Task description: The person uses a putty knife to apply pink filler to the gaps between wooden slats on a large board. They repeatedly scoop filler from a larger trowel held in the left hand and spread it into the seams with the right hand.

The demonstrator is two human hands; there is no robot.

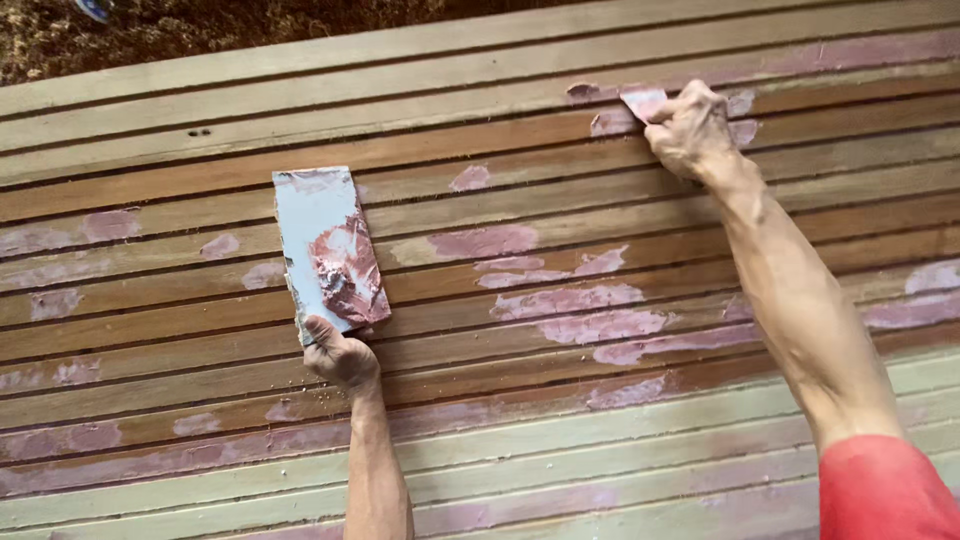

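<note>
a: right, we are looking down on a wide slatted wood surface (480, 330), the planks running left to right with a slight upward tilt toward the right, dark grooves between them.

b: and our left hand (340, 355) is gripping the lower end of a flat pale-blue board (325, 245), fingers closed around its bottom edge. the board is standing nearly upright in view, a heap of pinkish filler (348, 270) sitting on its lower right half.

a: our right hand (688, 130) is reaching up and right, pinching a small pink-smeared scraper (643, 100) whose blade is pressing against a slat near the upper edge of the wood.

b: the two hands are staying well apart, so we are having open slats between them. pink patches (590, 315) are dotting that middle stretch, some long, some short, following the grooves.

a: more patches are lying at the far left edge and at the right edge, beside our forearm. a red sleeve (880, 490) is showing at the bottom right corner.

b: above the top plank we are seeing a strip of brown, crumbly ground (200, 25), with a small blue object cut off by the frame; we cannot tell what it is.

a: the lower planks are looking greenish-grey, the middle ones warmer brown. we are seeing no labels or signs anywhere.
</note>
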